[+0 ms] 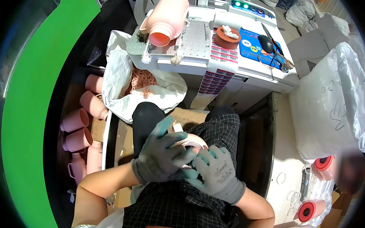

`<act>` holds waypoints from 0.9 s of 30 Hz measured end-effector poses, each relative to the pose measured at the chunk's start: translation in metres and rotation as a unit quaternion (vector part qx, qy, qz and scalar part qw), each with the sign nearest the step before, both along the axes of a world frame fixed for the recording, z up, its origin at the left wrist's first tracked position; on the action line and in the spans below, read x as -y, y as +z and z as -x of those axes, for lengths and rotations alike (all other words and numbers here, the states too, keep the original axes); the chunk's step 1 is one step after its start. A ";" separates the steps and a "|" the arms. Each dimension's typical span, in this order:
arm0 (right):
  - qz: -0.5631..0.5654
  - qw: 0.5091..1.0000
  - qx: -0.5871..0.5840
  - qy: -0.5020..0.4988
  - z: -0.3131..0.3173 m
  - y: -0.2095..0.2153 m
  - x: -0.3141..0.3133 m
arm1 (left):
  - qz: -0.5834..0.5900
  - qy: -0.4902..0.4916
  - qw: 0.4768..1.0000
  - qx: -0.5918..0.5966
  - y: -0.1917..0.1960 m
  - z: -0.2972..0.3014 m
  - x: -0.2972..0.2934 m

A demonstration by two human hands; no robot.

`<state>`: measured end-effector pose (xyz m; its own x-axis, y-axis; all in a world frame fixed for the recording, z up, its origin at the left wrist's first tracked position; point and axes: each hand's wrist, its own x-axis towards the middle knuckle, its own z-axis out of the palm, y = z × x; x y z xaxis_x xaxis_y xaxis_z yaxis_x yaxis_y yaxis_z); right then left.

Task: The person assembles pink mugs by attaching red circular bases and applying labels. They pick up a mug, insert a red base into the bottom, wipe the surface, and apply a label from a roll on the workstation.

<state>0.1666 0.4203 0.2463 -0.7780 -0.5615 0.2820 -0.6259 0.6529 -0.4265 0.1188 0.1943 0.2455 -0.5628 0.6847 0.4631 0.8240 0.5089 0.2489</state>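
Between my knees is a pink jug-like vessel (196, 140), its round mouth partly hidden behind my gloved fingers. My left hand (159, 155), in a grey glove with greenish fingertips, reaches over the near left side of the mouth; its thumb and fingers are spread, the tips slightly blurred. On the right side my right hand (217, 173), gloved alike, has its fingers curled at the rim. Whether a small part sits between the fingertips is hidden. A pale strip like a handle (177, 127) shows at the vessel's far left.
Ahead, another pink jug (166, 22) lies on the perforated plate of a white machine (251, 70). Beside it are a label roll (227, 38) and pliers (282, 59). Several pink bodies (75, 121) fill a bin at left. Red-topped pink pieces (311, 210) and clear rings (281, 178) lie right.
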 end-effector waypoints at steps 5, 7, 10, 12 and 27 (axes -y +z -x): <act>0.025 0.995 -0.098 -0.012 0.000 -0.011 0.014 | 0.062 0.113 0.988 -0.088 0.003 -0.012 -0.011; -0.006 0.994 -0.111 -0.014 0.001 -0.008 0.013 | 0.115 0.093 0.988 -0.049 0.026 -0.004 -0.011; -0.005 0.993 -0.116 -0.011 0.002 -0.010 0.013 | 0.054 0.177 0.982 0.042 0.028 0.002 -0.026; 0.007 0.992 -0.128 -0.009 0.000 -0.014 0.012 | 0.069 0.071 0.994 -0.051 0.032 0.017 -0.021; 0.125 0.979 -0.120 -0.111 -0.044 -0.036 -0.042 | -0.197 -0.079 0.955 0.205 0.006 0.015 -0.036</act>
<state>0.2106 0.4627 0.2104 -0.7674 -0.2761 0.5786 -0.5820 0.6787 -0.4480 0.1041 0.2299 0.2511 -0.6562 0.5944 0.4648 0.6747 0.1863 0.7142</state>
